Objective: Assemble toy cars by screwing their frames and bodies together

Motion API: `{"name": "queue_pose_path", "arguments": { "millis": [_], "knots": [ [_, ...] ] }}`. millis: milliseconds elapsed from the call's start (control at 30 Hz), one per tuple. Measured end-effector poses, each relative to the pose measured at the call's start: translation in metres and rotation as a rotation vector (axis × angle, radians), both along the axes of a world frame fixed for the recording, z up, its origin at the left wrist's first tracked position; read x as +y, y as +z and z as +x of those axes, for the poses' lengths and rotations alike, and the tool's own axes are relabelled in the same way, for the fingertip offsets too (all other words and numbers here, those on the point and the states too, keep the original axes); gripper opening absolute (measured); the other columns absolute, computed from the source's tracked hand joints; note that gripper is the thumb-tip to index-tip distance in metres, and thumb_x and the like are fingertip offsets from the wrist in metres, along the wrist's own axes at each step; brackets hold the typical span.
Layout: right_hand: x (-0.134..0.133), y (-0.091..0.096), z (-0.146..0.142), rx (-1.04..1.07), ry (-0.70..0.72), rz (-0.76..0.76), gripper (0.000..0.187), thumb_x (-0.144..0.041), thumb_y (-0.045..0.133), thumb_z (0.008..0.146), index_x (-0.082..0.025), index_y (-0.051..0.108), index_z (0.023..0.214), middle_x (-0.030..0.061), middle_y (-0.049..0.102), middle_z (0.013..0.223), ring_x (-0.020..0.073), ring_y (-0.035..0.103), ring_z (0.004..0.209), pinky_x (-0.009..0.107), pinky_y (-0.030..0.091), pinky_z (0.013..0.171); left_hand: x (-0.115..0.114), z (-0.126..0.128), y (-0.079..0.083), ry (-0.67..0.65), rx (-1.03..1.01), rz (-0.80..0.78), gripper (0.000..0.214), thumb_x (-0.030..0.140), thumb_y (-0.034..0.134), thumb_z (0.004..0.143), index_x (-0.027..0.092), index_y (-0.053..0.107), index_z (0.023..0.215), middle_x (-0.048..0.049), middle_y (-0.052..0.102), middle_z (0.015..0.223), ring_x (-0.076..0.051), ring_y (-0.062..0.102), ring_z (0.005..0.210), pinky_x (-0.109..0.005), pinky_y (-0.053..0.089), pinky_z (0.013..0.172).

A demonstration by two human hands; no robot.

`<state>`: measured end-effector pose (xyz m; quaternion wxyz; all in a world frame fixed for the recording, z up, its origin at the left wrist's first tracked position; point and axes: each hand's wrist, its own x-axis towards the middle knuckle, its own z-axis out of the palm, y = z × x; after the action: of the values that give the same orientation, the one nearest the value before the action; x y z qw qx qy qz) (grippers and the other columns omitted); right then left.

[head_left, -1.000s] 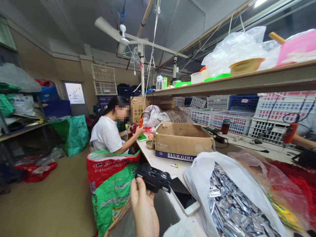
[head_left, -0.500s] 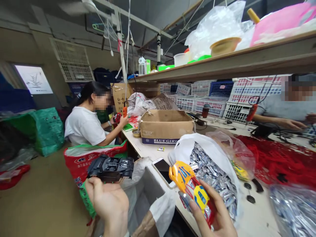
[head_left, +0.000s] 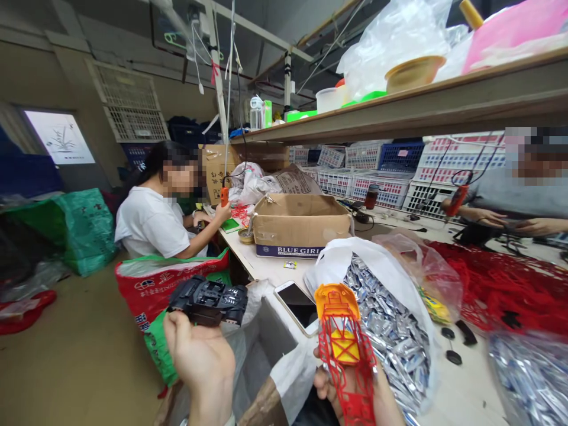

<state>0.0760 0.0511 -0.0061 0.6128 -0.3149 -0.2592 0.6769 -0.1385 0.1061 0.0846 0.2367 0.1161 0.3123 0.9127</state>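
In my left hand (head_left: 202,355) is a black toy car chassis (head_left: 210,302), held level by curled fingers over the gap beside the table. My right hand (head_left: 355,378) grips a toy car body (head_left: 341,346), its orange front end up and its red lattice frame facing me. A yellow piece shows through the red bars. Behind that body, a white bag (head_left: 328,266) lies open, full of small silvery parts (head_left: 390,337). A white phone (head_left: 295,305) rests on the table between my hands.
A cardboard box (head_left: 302,228) stands further back on the table. Red parts (head_left: 497,290) are heaped at the right, near a clear bag of silvery pieces (head_left: 528,378). Below my left hand is a lined grey bin (head_left: 275,331). Co-workers (head_left: 153,222) sit at left and far right.
My right hand has turned the toy car body over, from its painted outside to its red inner frame. My left hand and the chassis have shifted slightly right.
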Motion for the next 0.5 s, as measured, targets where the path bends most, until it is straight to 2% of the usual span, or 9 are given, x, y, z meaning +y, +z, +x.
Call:
{"name": "queue_pose_path", "arguments": {
  "millis": [67,133,200,267,333,400,500],
  "knots": [
    [-0.004,0.011,-0.014,-0.026,-0.062,-0.035,0.068,-0.080,0.069,0.077,-0.015,0.075,0.096,0.0141,0.075,0.089,0.0260,0.070,0.068,0.035,0.055,0.060,0.000,0.000,-0.001,-0.010,-0.015,-0.004,0.043,0.039,0.084,0.058,0.022,0.052,0.080,0.0015,0.069,0.098,-0.015,0.062,0.087,-0.022,0.043,0.061],
    [-0.001,0.026,-0.031,-0.127,-0.159,-0.038,0.070,-0.080,0.061,0.084,-0.016,0.069,0.109,0.0140,0.075,0.096,0.0272,0.071,0.075,0.037,0.057,0.067,0.000,0.002,-0.001,0.010,-0.025,-0.007,0.045,0.041,0.085,0.056,0.022,0.051,0.079,0.0009,0.069,0.097,-0.015,0.061,0.084,-0.021,0.041,0.058],
    [0.007,0.037,-0.046,-0.344,-0.295,0.061,0.069,-0.076,0.060,0.088,-0.019,0.060,0.127,0.0135,0.072,0.115,0.0278,0.072,0.091,0.037,0.057,0.079,-0.002,0.003,0.000,0.069,-0.021,0.014,0.045,0.042,0.085,0.058,0.022,0.051,0.078,0.0002,0.069,0.097,-0.016,0.062,0.087,-0.021,0.042,0.058],
    [0.019,0.039,-0.057,-0.625,-0.388,0.211,0.069,-0.070,0.058,0.092,-0.021,0.050,0.139,0.0130,0.064,0.133,0.0276,0.068,0.107,0.036,0.056,0.087,-0.005,0.004,0.003,0.161,-0.011,0.050,0.041,0.041,0.084,0.062,0.022,0.051,0.079,0.0004,0.070,0.096,-0.016,0.064,0.092,-0.020,0.044,0.060],
    [0.033,0.026,-0.065,-0.892,-0.349,0.352,0.065,-0.063,0.054,0.096,-0.020,0.047,0.145,0.0138,0.059,0.140,0.0278,0.065,0.117,0.036,0.055,0.092,-0.007,0.004,0.005,0.250,0.003,0.093,0.038,0.040,0.082,0.066,0.022,0.050,0.079,0.0013,0.070,0.095,-0.016,0.065,0.095,-0.021,0.047,0.065],
    [0.045,0.003,-0.069,-1.102,-0.233,0.473,0.059,-0.055,0.050,0.099,-0.018,0.050,0.144,0.0147,0.059,0.140,0.0293,0.062,0.124,0.037,0.055,0.097,-0.009,0.002,0.008,0.308,0.018,0.136,0.036,0.039,0.081,0.069,0.023,0.051,0.080,0.0017,0.071,0.094,-0.017,0.065,0.097,-0.024,0.050,0.074],
    [0.054,-0.035,-0.068,-1.286,-0.076,0.579,0.054,-0.049,0.053,0.096,-0.016,0.060,0.139,0.0157,0.061,0.139,0.0337,0.057,0.131,0.042,0.051,0.107,-0.011,0.001,0.009,0.327,0.023,0.173,0.036,0.039,0.082,0.069,0.022,0.052,0.080,0.0008,0.072,0.095,-0.019,0.066,0.102,-0.028,0.053,0.084]
  ]
}}
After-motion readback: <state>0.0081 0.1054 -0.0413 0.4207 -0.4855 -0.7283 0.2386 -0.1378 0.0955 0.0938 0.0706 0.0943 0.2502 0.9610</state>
